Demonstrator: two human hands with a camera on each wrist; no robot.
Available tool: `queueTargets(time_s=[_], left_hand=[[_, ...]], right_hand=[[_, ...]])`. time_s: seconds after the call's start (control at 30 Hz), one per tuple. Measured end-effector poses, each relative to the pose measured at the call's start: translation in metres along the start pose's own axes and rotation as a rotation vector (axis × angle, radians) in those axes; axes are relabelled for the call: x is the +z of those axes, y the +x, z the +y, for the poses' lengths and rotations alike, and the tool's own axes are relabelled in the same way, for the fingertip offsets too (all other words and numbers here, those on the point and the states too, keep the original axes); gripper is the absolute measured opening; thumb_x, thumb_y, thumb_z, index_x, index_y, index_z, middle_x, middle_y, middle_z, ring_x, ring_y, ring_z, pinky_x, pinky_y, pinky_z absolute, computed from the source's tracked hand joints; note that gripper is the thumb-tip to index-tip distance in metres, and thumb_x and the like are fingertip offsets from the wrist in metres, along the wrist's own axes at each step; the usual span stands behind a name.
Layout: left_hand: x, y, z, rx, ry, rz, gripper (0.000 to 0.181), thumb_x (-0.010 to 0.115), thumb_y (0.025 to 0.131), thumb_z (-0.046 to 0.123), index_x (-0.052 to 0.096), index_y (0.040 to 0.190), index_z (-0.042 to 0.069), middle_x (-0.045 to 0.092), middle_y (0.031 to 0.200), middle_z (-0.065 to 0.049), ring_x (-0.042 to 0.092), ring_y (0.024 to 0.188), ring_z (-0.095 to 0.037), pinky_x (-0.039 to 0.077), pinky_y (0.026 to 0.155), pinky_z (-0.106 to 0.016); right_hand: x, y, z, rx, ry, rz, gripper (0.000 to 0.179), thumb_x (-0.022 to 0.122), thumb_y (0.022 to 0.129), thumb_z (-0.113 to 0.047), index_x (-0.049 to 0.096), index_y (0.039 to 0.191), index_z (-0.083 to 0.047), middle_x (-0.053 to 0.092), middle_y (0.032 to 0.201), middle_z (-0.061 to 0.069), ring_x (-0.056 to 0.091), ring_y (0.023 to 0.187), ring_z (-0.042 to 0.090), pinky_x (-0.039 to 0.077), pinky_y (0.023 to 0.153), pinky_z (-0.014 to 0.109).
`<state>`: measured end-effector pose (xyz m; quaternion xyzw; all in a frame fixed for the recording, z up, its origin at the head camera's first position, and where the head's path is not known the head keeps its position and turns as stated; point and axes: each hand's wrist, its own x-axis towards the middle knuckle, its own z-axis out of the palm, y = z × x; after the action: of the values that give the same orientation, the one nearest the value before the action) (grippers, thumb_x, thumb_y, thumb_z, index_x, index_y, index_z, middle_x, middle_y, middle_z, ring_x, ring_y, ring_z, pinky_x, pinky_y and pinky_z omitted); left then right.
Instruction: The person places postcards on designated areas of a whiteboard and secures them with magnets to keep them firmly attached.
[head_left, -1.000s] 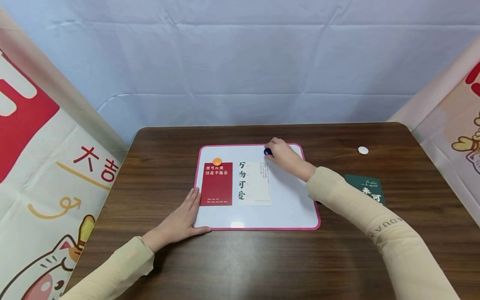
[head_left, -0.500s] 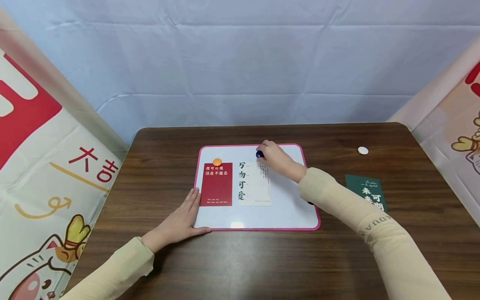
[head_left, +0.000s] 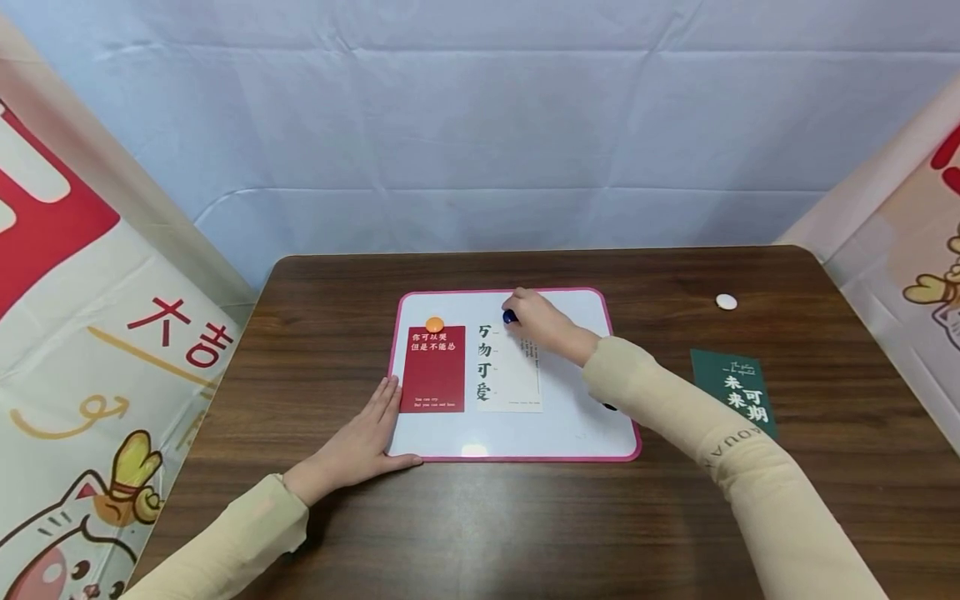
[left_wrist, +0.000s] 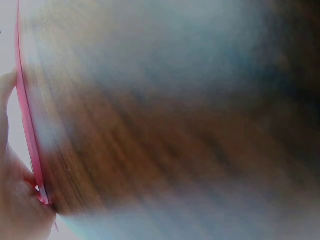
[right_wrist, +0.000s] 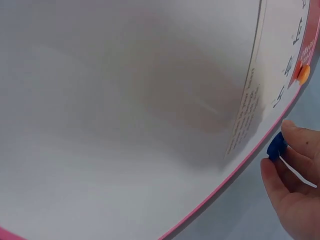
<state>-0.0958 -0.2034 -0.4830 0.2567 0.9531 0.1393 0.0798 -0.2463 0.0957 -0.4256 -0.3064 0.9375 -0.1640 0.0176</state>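
Observation:
My right hand (head_left: 543, 323) pinches a round blue magnet (head_left: 510, 317) between thumb and fingers at the top edge of a white card (head_left: 506, 379) with dark lettering. In the right wrist view the magnet (right_wrist: 276, 146) shows between the fingertips; whether it touches the card I cannot tell. The card lies on a pink-rimmed whiteboard (head_left: 577, 437). Left of it is a red card (head_left: 435, 375), with an orange magnet (head_left: 434, 324) on its top edge. My left hand (head_left: 358, 437) rests on the board's lower left corner, fingers straight along the left side and thumb along the bottom edge.
On the brown wooden table (head_left: 465, 533), a green card (head_left: 716, 375) with white lettering lies right of the board, partly behind the right sleeve. A round white magnet (head_left: 726, 302) lies farther back. Something small and black (head_left: 611, 407) peeks from beneath the sleeve.
My right hand has moved left and slightly nearer with the blue magnet, from beyond the white card's right part to its top middle. The left hand stays still.

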Motion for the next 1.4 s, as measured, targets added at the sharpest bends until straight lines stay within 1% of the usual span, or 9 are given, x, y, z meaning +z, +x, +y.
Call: queueTargets(time_s=[0.2,0.4,0.5,0.7,0.97,1.23,1.4], left_hand=[[0.0,0.0,0.0,-0.014,-0.001,-0.012,0.107,0.048,0.074,0.072,0.012,0.145,0.0,0.007,0.152,-0.014,0.004,0.139,-0.026,0.032,0.103,-0.042],[0.0,0.0,0.001,-0.031,-0.003,-0.024,0.108,0.05,0.073,0.072,0.011,0.145,0.002,0.008,0.152,-0.012,0.005,0.139,-0.026,0.034,0.101,-0.042],[-0.001,0.0,0.002,-0.037,-0.003,-0.027,0.107,0.05,0.073,0.072,0.01,0.146,0.003,0.007,0.152,-0.011,0.005,0.139,-0.025,0.035,0.101,-0.041],[-0.001,0.0,0.001,-0.033,-0.005,-0.028,0.107,0.049,0.073,0.072,0.009,0.146,0.004,0.006,0.153,-0.01,0.004,0.139,-0.024,0.035,0.101,-0.041],[0.0,0.0,0.0,-0.033,-0.006,-0.029,0.107,0.047,0.073,0.073,0.009,0.146,0.004,0.006,0.153,-0.01,0.003,0.139,-0.024,0.034,0.101,-0.042],[0.001,0.0,0.0,-0.023,-0.005,-0.023,0.107,0.047,0.073,0.073,0.01,0.146,0.003,0.007,0.152,-0.011,0.004,0.139,-0.025,0.033,0.102,-0.041],[0.0,0.0,0.001,-0.029,-0.006,-0.025,0.107,0.049,0.073,0.072,0.011,0.145,0.003,0.007,0.152,-0.012,0.004,0.139,-0.025,0.034,0.101,-0.042]], right_hand=[[0.007,0.003,0.001,-0.022,-0.019,-0.01,0.027,0.065,0.083,-0.006,0.062,0.107,0.008,0.058,0.102,0.019,0.056,0.094,0.025,0.048,0.084,0.034],[0.01,0.006,0.001,0.005,-0.015,-0.046,0.029,0.066,0.083,-0.007,0.061,0.108,0.007,0.058,0.105,0.018,0.056,0.095,0.025,0.047,0.085,0.034],[0.011,0.007,0.001,0.002,-0.015,-0.055,0.029,0.066,0.083,-0.006,0.062,0.108,0.007,0.058,0.104,0.019,0.056,0.095,0.025,0.047,0.085,0.034],[0.014,0.008,0.003,-0.023,-0.028,-0.053,0.026,0.066,0.082,-0.005,0.063,0.105,0.007,0.059,0.1,0.018,0.057,0.093,0.024,0.048,0.084,0.033],[0.016,0.008,0.003,-0.003,-0.027,-0.061,0.026,0.067,0.082,-0.007,0.063,0.104,0.006,0.059,0.1,0.018,0.057,0.093,0.024,0.048,0.083,0.033],[0.009,0.002,0.006,0.001,-0.022,-0.069,0.028,0.067,0.082,-0.007,0.062,0.106,0.008,0.059,0.102,0.018,0.057,0.096,0.025,0.047,0.085,0.034],[0.001,-0.009,0.009,-0.011,-0.072,-0.068,0.027,0.065,0.082,-0.005,0.062,0.106,0.008,0.06,0.104,0.019,0.057,0.1,0.029,0.046,0.088,0.037]])
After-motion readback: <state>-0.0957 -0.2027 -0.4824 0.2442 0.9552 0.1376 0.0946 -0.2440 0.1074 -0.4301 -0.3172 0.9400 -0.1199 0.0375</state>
